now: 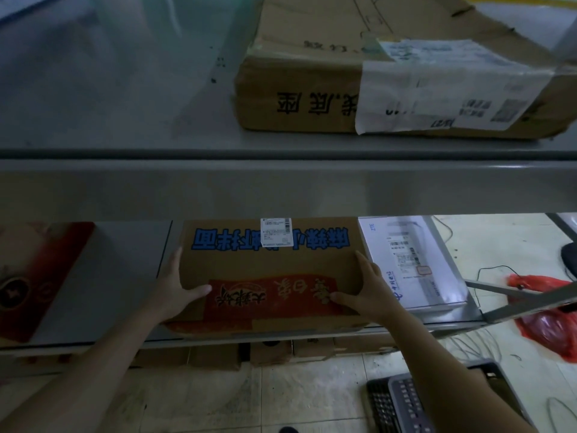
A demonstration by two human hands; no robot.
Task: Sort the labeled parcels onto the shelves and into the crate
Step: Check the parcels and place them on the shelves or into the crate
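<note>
A brown cardboard parcel [268, 264] with blue lettering, a red panel and a small white label lies flat on the lower grey shelf [125, 264]. My left hand [175, 285] holds its left edge, thumb laid on top. My right hand [365, 285] holds its right edge, thumb on the red panel. To its right lies a white labeled box [409, 260]. A red and gold box [34, 276] sits at the shelf's left end. A large brown carton [312, 73] with a white shipping label rests on the upper shelf [125, 120].
A black plastic crate [402, 401] stands on the tiled floor at lower right. A red plastic bag [543, 320] and loose cables lie on the floor to the right. Several small cardboard boxes [268, 351] sit under the lower shelf.
</note>
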